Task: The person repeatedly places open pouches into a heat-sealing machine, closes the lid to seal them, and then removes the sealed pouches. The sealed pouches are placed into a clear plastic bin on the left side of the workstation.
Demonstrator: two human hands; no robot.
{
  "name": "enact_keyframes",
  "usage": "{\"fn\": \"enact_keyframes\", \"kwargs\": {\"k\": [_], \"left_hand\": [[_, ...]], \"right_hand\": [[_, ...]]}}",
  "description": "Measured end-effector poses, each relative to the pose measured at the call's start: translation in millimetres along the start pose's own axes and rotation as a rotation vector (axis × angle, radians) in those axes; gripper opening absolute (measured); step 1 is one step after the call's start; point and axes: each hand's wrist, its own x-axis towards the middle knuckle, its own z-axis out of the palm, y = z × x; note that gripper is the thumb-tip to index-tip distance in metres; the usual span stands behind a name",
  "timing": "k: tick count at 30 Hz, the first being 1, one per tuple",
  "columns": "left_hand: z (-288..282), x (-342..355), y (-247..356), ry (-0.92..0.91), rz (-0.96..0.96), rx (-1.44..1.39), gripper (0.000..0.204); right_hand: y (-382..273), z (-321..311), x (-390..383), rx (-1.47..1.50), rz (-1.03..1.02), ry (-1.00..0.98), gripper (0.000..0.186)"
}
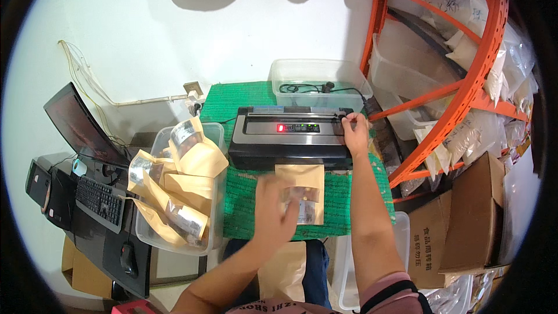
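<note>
Tan pouch lies on the green cover, its far end at the sealer, your blurred left hand over it, your right hand touching the sealer's right end; whether either grips, I cannot tell.

The pouch is tan, the machine black and silver, the tabletop green with dark streaks.

1. Before you, the machine sits on the table.
2. A bag lies on its near side.
3. Behind it, a tub holds a cord.
4. Your left: bags in another tub, then a keyboard.
5. On your right: a rack, a box nearer you.
</note>
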Motion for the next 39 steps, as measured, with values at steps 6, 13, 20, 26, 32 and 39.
{"fn": "enact_keyframes", "kwargs": {"k": [6, 13, 20, 26, 32, 39], "left_hand": [[48.6, 133.2, -109.4, 0.561, -0.246, 0.102, 0.02], [42.8, 148.6, -190.1, 0.521, -0.379, 0.573, 0.015], [46.7, 142.5, -191.0, 0.458, -0.206, 0.663, 0.012], [45.0, 139.6, -183.7, 0.441, -0.186, 0.668, 0.014], [43.8, 139.8, -180.1, 0.448, -0.179, 0.637, 0.015], [42.4, 136.4, -178.3, 0.435, -0.157, 0.616, 0.016]], "right_hand": [[3.9, -3.4, 0.4, 0.101, 0.002, 0.072, 0.018], [11.2, -2.2, -0.5, 0.28, 0.15, 0.092, 0.021], [13.6, -4.5, -1.1, 0.408, 0.167, 0.149, 0.018], [10.5, -10.5, -3.1, 0.49, 0.282, 0.124, 0.012], [17.1, -3.6, -1.2, 0.572, 0.186, 0.186, 0.015], [21.7, -6.0, -2.5, 0.666, 0.163, 0.095, 0.009]]}}
